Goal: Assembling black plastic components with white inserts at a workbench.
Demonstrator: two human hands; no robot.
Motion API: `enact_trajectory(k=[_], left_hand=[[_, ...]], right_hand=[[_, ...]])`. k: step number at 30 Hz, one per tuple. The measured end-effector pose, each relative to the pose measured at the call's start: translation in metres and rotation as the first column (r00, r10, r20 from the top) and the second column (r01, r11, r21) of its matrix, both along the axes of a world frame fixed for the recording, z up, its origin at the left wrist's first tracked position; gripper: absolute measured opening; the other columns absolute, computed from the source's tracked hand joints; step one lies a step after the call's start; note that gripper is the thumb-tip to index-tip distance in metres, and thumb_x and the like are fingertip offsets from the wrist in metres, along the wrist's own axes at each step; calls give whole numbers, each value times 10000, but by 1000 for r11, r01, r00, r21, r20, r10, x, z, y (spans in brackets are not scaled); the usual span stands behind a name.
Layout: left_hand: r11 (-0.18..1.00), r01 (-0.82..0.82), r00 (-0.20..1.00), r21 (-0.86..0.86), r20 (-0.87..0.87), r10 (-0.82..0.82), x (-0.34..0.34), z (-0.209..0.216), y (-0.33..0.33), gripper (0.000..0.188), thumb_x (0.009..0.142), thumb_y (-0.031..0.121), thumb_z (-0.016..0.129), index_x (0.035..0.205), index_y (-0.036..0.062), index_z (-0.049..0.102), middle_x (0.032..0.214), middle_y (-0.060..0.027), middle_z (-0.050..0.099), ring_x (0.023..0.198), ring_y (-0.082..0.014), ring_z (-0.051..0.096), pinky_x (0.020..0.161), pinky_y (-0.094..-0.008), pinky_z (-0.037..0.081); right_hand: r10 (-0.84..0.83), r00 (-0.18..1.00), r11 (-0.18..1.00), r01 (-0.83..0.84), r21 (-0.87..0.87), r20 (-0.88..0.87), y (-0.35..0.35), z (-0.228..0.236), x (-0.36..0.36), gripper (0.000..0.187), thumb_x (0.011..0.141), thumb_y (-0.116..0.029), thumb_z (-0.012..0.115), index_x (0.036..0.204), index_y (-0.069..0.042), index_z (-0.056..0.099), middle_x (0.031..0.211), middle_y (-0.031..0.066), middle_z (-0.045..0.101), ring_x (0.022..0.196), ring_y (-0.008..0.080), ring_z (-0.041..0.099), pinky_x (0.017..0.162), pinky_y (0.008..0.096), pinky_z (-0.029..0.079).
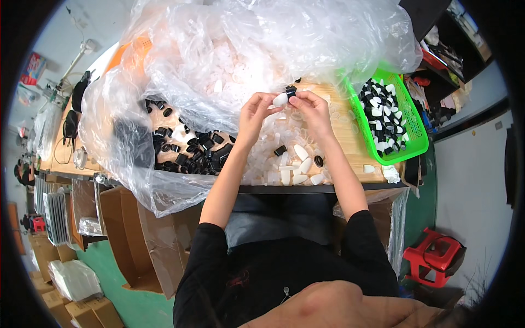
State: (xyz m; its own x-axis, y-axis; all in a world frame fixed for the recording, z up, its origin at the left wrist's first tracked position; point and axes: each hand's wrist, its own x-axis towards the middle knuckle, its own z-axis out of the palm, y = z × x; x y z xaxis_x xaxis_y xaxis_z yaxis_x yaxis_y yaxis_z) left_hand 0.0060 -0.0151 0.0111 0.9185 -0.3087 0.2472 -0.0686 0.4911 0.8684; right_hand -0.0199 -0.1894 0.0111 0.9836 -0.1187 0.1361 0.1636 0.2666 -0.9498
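Head view: left of the green basket [404, 155] of maybe-done bits [376, 112], our left hand [254, 113] pinches a white piece [280, 100], our right hand [314, 111] a black piece [291, 91], loose parts [205, 142] waiting.

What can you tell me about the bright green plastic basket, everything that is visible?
The bright green plastic basket is long and roughly rectangular, with perforated walls and a smooth rim. It stands upright on the light wooden table, at the person's right, holding many small black and white pieces. Clear plastic sheeting overlaps its far end.
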Motion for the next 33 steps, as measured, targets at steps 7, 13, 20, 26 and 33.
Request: enact_trajectory(k=[7, 13, 20, 26, 33], left_hand=[[983, -2, 999, 181, 43, -6, 2, -3, 2, 184, 974, 135, 571, 1034, -33, 613, 1025, -103, 646, 901, -147, 634, 780, -303, 556], [988, 15, 995, 154, 94, -30, 9, -11, 7, 147, 932, 65, 627, 1047, -25, 615, 997, -56, 651, 871, -106, 613, 743, -258, 543], [963, -120, 971, 242, 230, 63, 4, -16, 2, 210, 888, -4, 655, 1090, -48, 616, 1012, -78, 659, 927, -136, 641, 804, -268, 554], [884, -320, 881, 341, 451, 145, -6, -3, 3, 199, 829, 17, 726, 1019, -5, 672, 1020, -79, 685, 924, -136, 651, 790, -266, 552], [897, -257, 904, 360, 419, 91, 0, -10, 3, 199, 824, -29, 709, 1021, -9, 687, 1006, -75, 687, 943, -142, 648, 809, -264, 546]], right_hand=[[78, 997, 997, -78, -1, 12, 1, 3, -2, 154, 858, -71, 718, 975, 4, 653, 905, 56, 695, 856, 107, 651, 784, 245, 508], [105, 992, 988, -96, -124, 66, 7, 3, -3, 118, 906, -43, 647, 1005, 21, 653, 980, 55, 667, 871, 122, 646, 804, 250, 517], [100, 971, 948, -28, -316, 215, 6, -1, -1, 107, 924, -25, 611, 982, 54, 655, 1021, 70, 622, 880, 121, 625, 784, 238, 519], [23, 909, 809, 228, -542, 416, 7, 11, -7, 71, 864, 20, 638, 919, 36, 680, 1003, 98, 674, 863, 157, 656, 736, 265, 545], [-12, 830, 740, 383, -553, 558, 8, 4, -5, 50, 830, 22, 652, 878, 7, 660, 985, 82, 642, 839, 165, 647, 716, 269, 541]])
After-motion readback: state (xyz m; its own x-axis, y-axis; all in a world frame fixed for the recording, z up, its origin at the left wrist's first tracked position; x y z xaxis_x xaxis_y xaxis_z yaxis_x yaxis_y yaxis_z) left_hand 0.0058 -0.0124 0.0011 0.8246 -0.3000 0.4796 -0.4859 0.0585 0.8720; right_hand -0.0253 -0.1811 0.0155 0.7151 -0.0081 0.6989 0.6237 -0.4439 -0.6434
